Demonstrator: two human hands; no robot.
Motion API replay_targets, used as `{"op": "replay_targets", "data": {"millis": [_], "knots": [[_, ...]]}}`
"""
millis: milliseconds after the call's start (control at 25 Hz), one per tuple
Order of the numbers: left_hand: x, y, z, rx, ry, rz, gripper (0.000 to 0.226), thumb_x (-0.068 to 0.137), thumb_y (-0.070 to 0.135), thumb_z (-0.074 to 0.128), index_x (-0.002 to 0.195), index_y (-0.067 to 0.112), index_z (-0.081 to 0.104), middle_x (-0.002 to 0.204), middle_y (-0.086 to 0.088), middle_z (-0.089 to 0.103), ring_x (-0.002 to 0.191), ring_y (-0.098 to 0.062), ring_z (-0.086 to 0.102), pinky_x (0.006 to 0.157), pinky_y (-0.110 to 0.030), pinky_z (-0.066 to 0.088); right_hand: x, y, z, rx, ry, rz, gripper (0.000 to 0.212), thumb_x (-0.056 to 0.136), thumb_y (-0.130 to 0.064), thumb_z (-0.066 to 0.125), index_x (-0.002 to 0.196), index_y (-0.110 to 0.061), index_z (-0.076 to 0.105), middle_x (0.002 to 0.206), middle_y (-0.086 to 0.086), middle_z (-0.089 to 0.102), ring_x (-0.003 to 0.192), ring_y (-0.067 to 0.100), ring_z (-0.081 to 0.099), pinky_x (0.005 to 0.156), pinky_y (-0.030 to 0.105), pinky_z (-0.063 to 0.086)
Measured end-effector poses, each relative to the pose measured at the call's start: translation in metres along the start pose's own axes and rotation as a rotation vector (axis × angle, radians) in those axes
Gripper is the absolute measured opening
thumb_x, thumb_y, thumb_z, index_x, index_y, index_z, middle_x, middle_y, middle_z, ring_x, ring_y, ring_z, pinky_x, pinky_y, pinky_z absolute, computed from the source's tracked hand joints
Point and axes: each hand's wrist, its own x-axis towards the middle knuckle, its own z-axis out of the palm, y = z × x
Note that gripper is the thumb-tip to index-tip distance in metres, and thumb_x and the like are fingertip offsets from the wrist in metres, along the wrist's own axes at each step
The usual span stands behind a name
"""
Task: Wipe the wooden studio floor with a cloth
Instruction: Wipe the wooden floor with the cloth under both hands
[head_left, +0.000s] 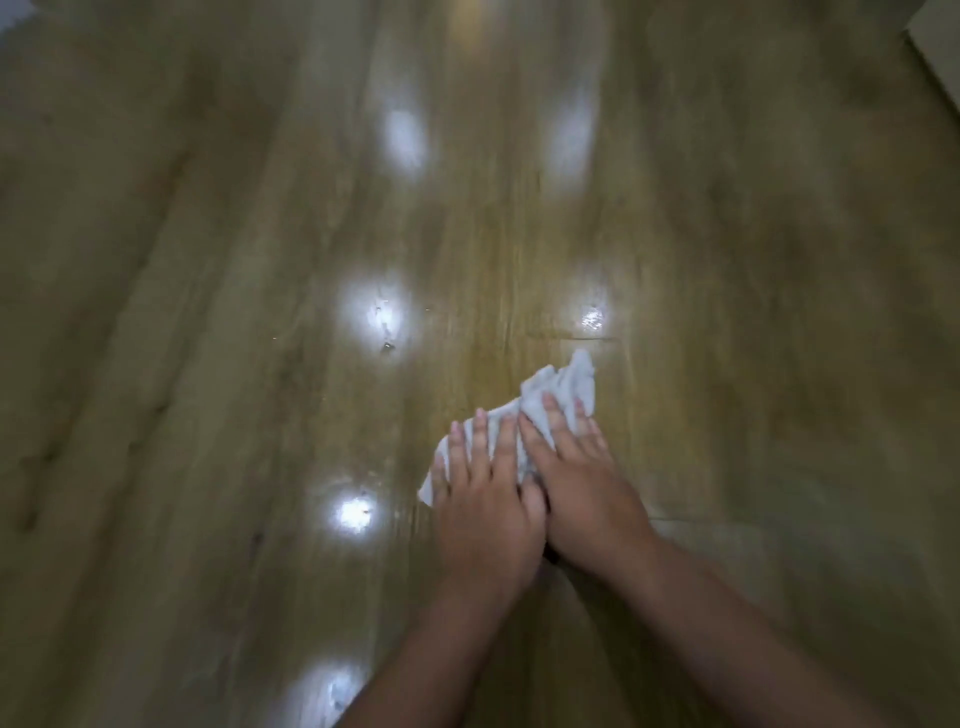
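From the head view, both hands lie flat, fingers straight and spread, on a crumpled white cloth (540, 415) pressed to the wooden floor (208, 364): the left hand (485, 499) covers the cloth's near-left end, the right hand (582, 478) its middle, thumbs touching. The cloth's long axis runs diagonally from near-left to far-right, its free far corner poking out beyond the right fingertips, so a push forward would likely lead with that corner toward the bright reflection (592, 317) just past it.
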Motion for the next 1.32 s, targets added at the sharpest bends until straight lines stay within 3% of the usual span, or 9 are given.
{"op": "replay_targets", "data": {"millis": [160,320,480,640,800,1040,1160,1320], "knots": [[0.049,-0.077,-0.051,-0.009,-0.036,-0.135,0.063,0.109,0.038,0.023,0.166,0.029,-0.001,0.174,-0.004,-0.009,0.159,-0.025,-0.016,0.128,-0.045,-0.009,0.087,-0.074,-0.006,-0.039,-0.082,-0.110,0.073,0.107,-0.053,0.033,0.167,-0.032,-0.003,0.172,0.000,-0.023,0.155,0.024,-0.030,0.129,0.044,-0.009],[0.087,-0.074,-0.069,-0.076,-0.120,-0.129,0.064,0.111,0.034,0.023,0.166,0.026,-0.008,0.172,-0.003,-0.020,0.157,-0.025,-0.022,0.127,-0.047,-0.012,0.124,-0.081,-0.021,-0.010,-0.132,-0.019,0.082,0.105,-0.056,0.039,0.166,-0.030,-0.009,0.171,-0.002,-0.027,0.153,0.021,-0.034,0.127,0.043,-0.016],[0.071,-0.049,-0.051,-0.102,-0.116,-0.032,0.062,0.111,0.040,0.017,0.164,0.032,-0.012,0.171,0.004,-0.022,0.155,-0.020,-0.027,0.126,-0.046,-0.017,0.092,-0.059,-0.020,0.085,-0.023,0.093,0.074,0.107,-0.049,0.038,0.166,-0.031,-0.003,0.173,-0.004,-0.021,0.154,0.021,-0.032,0.126,0.039,-0.017],[0.008,-0.070,-0.022,-0.096,-0.048,-0.111,0.063,0.105,0.044,0.010,0.159,0.042,-0.021,0.167,0.013,-0.031,0.150,-0.014,-0.038,0.122,-0.042,-0.024,0.043,-0.075,0.021,0.081,-0.049,-0.016,0.070,0.104,-0.050,0.028,0.165,-0.033,-0.003,0.170,-0.008,-0.025,0.153,0.015,-0.035,0.127,0.038,-0.016],[0.024,-0.105,-0.045,-0.051,-0.004,-0.223,0.063,0.107,0.045,0.015,0.161,0.041,-0.017,0.169,0.009,-0.026,0.153,-0.017,-0.032,0.123,-0.047,-0.021,0.086,-0.105,0.017,-0.014,-0.073,-0.144,0.073,0.107,-0.050,0.034,0.165,-0.032,-0.006,0.169,-0.006,-0.029,0.149,0.016,-0.041,0.126,0.038,-0.018],[0.156,-0.094,-0.064,-0.065,0.037,-0.259,0.064,0.107,0.048,0.018,0.165,0.033,-0.005,0.173,0.002,-0.014,0.157,-0.030,-0.022,0.121,-0.062,-0.017,0.210,-0.084,-0.032,-0.016,-0.104,-0.192,0.072,0.107,-0.051,0.038,0.167,-0.030,0.004,0.174,0.000,-0.018,0.156,0.020,-0.027,0.130,0.044,-0.007],[0.128,-0.072,-0.059,-0.103,0.025,-0.263,0.063,0.108,0.045,0.019,0.165,0.035,-0.006,0.173,0.005,-0.015,0.158,-0.026,-0.022,0.122,-0.062,-0.017,0.185,-0.072,-0.032,-0.020,-0.098,-0.188,0.074,0.106,-0.050,0.040,0.167,-0.027,0.003,0.173,-0.001,-0.019,0.157,0.021,-0.025,0.130,0.045,-0.007],[0.062,-0.090,-0.069,-0.168,-0.037,-0.399,0.063,0.109,0.041,0.021,0.164,0.037,-0.008,0.172,0.009,-0.018,0.157,-0.018,-0.023,0.123,-0.059,-0.015,0.141,-0.115,-0.011,-0.060,-0.223,-0.270,0.073,0.108,-0.042,0.041,0.167,-0.027,0.002,0.173,0.000,-0.021,0.157,0.024,-0.025,0.130,0.048,-0.004]]}}
